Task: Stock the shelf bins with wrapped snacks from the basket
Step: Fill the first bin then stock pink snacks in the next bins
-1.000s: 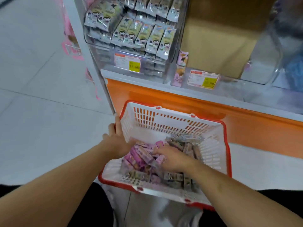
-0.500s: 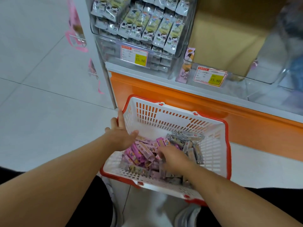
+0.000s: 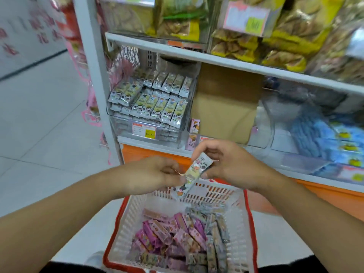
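Both hands pinch one wrapped snack bar [image 3: 192,175]: left hand [image 3: 152,175] low, right hand [image 3: 226,163] high, above the basket [image 3: 122,231]; a clear shelf bin [image 3: 126,123] sits beyond the fingers.

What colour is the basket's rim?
Red, around white slatted walls; the basket rim shows clearly in the head view.

Basket [image 3: 126,223] on floor, nearest the camera, in front of shelf unit; pile of wrapped snacks [image 3: 177,237] inside it, toward its near and right side. Both hands above basket's far rim: left hand [image 3: 155,174] left, right hand [image 3: 230,164] right, one snack packet [image 3: 194,174] between them, tilted. Behind hands, lower shelf: left bin [image 3: 173,139] stacked with packets, cardboard box [image 3: 224,107] right of it, another bin [image 3: 325,142] further right. Upper shelf [image 3: 197,56] above, carrying bagged snacks [image 3: 236,44].
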`<state>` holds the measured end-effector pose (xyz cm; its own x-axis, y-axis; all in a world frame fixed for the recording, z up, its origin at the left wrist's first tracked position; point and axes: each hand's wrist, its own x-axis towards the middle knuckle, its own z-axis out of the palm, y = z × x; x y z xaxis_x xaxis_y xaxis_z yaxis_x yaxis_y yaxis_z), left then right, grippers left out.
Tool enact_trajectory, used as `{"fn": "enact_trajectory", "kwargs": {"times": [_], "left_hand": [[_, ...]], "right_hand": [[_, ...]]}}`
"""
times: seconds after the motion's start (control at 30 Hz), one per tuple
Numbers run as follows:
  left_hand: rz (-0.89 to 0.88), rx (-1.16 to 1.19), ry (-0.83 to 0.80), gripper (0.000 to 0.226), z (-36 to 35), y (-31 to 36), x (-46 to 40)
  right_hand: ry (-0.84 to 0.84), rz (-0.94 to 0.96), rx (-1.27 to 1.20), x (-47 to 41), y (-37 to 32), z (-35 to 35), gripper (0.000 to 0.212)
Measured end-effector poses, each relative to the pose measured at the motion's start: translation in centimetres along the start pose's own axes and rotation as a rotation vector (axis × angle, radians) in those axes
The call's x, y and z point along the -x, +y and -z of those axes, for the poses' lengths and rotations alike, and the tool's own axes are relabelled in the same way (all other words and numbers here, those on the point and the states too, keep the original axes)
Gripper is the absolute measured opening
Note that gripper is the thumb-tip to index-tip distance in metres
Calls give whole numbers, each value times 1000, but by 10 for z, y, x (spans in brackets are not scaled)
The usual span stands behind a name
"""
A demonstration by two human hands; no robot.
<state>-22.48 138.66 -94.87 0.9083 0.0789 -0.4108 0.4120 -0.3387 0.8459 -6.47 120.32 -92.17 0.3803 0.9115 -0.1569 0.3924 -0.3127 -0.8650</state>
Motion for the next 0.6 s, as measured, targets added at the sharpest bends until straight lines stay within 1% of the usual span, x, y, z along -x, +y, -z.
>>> {"fn": "enact_trajectory", "kwargs": {"times": [0.07, 0.1, 0.13, 0.23, 0.27, 0.33, 0.4, 0.43, 0.47, 0.53, 0.6], "left_hand": [[-24, 78, -61, 27, -3, 9, 9], [-32, 122, -56, 25, -3, 12, 10], [-40, 178, -20, 25, -2, 13, 9], [-33, 430, 191, 32, 7, 18, 1], [-28, 535, 262, 32, 9, 19, -2], [-32, 680, 352, 24, 14, 21, -5], [-34, 705, 376, 22, 14, 21, -9], [-31, 679, 382, 25, 14, 21, -10], [-31, 646, 392, 27, 13, 20, -13], [-37, 603, 409, 25, 11, 20, -16], [-44, 581, 409, 23, 10, 18, -19]], "right_hand": [[46, 33, -73, 5, -5, 4, 42], [78, 48, -93, 6, -5, 4, 42], [121, 59, -90, 6, -5, 4, 40], [236, 48, -9, 4, 0, 1, 38], [245, 33, 4, 5, 1, 0, 38], [194, 9, -42, 8, -1, -4, 35], [121, 7, -76, 9, -5, -14, 36], [123, 16, -41, 8, -6, -20, 39], [162, 29, 39, 7, -7, -25, 44], [260, 116, 251, 2, -12, -32, 57], [256, 177, 365, -3, -14, -36, 74]]}}
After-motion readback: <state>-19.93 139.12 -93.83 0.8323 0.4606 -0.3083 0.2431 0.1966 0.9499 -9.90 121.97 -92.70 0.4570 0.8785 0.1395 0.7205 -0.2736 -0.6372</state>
